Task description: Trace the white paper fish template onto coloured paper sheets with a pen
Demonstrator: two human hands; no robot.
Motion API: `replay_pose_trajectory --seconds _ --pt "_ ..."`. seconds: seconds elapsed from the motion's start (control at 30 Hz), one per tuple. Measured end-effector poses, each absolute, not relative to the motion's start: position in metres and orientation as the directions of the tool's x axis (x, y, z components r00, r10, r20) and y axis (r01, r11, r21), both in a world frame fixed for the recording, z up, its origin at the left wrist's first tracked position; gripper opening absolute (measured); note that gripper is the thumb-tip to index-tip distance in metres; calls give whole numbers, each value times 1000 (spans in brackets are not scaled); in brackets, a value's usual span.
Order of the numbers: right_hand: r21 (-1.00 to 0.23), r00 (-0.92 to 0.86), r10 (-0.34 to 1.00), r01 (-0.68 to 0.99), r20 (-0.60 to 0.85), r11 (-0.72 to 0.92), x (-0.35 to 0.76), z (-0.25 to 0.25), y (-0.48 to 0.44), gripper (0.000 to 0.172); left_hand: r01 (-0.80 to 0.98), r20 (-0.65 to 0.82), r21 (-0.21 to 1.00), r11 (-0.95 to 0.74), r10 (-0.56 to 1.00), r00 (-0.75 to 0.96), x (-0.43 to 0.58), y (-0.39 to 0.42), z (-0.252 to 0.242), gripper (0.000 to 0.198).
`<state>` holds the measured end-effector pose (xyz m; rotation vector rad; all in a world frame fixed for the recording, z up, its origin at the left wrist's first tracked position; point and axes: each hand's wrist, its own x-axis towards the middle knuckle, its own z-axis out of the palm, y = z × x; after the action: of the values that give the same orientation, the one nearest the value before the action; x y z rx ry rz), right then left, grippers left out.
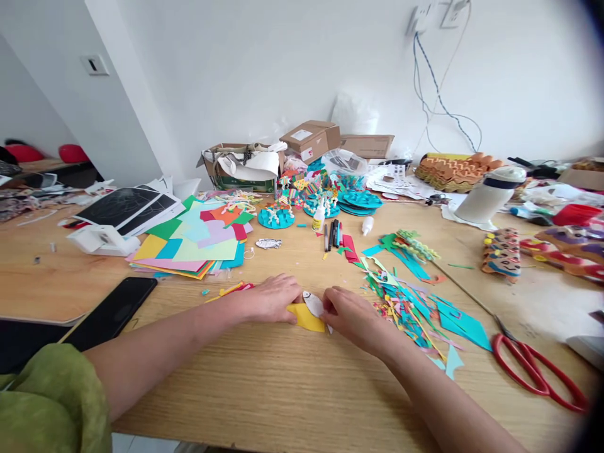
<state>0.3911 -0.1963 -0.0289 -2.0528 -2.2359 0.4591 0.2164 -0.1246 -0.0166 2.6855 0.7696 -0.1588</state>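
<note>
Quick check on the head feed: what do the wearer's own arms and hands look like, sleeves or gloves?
A loose, olive-green, faintly mottled sleeve bunches near the left elbow, leaving the left forearm bare. The right forearm shows no sleeve in view. Both the left hand and right hand are ungloved; no watch or bracelet shows.

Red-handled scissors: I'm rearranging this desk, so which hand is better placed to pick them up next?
Likely the right hand: the red-handled scissors lie on its side, while the left hand is farther away, touching the yellow paper.
</note>
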Motion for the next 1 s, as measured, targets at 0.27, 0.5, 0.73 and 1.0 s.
replay_pose_trajectory --seconds 0.27,0.5,0.73,1.0 --pt "-204 -89 984 977 -154 56 398 -28 -198 15 568 -153 455 -686 568 809 215 -128 -29 26" --pt "-230 -63 980 973 -189 19 402 -24 -194 20 627 -80 507 -592 691 718 197 -80 2 36" --pt "-268 -95 982 962 -165 48 403 -28 -195 17 806 -44 352 -476 852 522 193 -3 1 34" --pt "-311 -108 981 949 -163 53 406 -34 -195 16 824 -145 119 -554 811 566 195 22 -14 27"
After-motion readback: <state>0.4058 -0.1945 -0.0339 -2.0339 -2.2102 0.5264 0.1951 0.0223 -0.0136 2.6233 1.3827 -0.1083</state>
